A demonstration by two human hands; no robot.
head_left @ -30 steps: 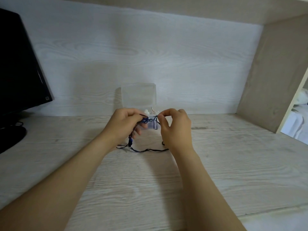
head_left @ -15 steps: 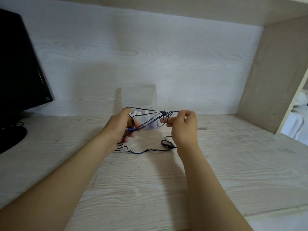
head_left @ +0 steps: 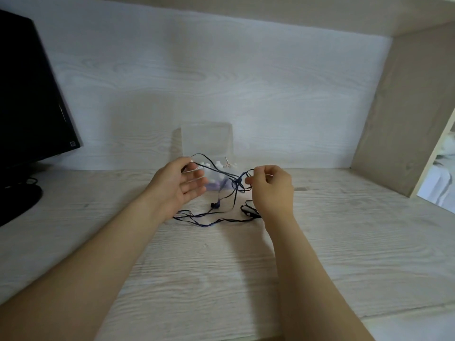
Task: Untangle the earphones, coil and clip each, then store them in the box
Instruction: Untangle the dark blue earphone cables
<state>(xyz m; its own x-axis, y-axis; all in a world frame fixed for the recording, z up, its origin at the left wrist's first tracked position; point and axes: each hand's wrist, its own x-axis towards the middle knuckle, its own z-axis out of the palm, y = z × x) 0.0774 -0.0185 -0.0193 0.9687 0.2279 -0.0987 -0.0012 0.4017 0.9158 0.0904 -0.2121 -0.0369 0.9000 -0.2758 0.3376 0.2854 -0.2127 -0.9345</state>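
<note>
Dark blue earphones [head_left: 235, 183] are stretched in a tangle between my two hands above the desk, with a knot near my right hand. My right hand [head_left: 270, 190] pinches the cord just right of the knot, fingers curled. My left hand [head_left: 182, 183] has its fingers spread straight, and a loop of cord is hooked over its thumb. One earbud [head_left: 215, 205] dangles low, and the in-line remote [head_left: 248, 211] lies on the desk with slack cord. Behind the hands stands the clear plastic box [head_left: 206, 139], lid raised, with white and purple items inside.
A black monitor [head_left: 29, 94] on its stand [head_left: 17, 200] fills the left side. A wooden side panel [head_left: 394, 119] closes off the right, and a white back wall sits just behind the box. The light wood desk [head_left: 221, 279] extends toward me.
My hands have drawn apart, stretching the tangle wider. The left hand's fingers opened from a grip, and an earbud dropped free and now hangs below the knot.
</note>
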